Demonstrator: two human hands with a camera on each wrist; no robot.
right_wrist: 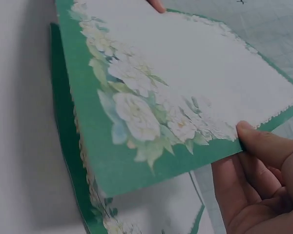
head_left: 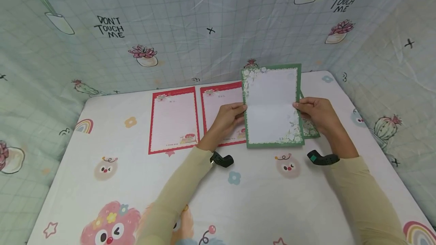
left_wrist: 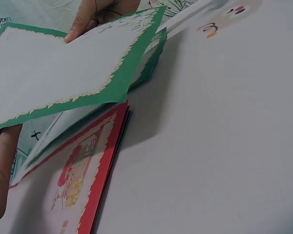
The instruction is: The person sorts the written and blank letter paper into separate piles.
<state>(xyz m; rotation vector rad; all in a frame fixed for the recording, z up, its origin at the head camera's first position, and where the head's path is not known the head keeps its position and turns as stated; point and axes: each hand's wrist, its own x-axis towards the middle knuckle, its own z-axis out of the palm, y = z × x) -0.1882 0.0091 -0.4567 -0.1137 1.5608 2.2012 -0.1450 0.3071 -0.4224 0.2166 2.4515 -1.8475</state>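
Note:
Both hands hold up a green-bordered sheet of paper (head_left: 270, 101) with white flowers printed at two corners, one hand at each side edge. My left hand (head_left: 227, 121) pinches its left edge, and my right hand (head_left: 316, 113) pinches the right edge between thumb and fingers. A faint crease crosses the middle of the sheet, which bends there in the right wrist view. Behind and below it lies another green-bordered sheet (head_left: 310, 128), mostly hidden. Under the left hand is a red-bordered sheet (head_left: 220, 101), partly covered by the held paper.
Farther left on the table lies a second red-bordered sheet (head_left: 174, 122). Printed cartoon figures and flowers cover the white tablecloth (head_left: 129, 184). A patterned fabric curtain (head_left: 190, 48) hangs along the table's back and sides. Each wrist wears a black band.

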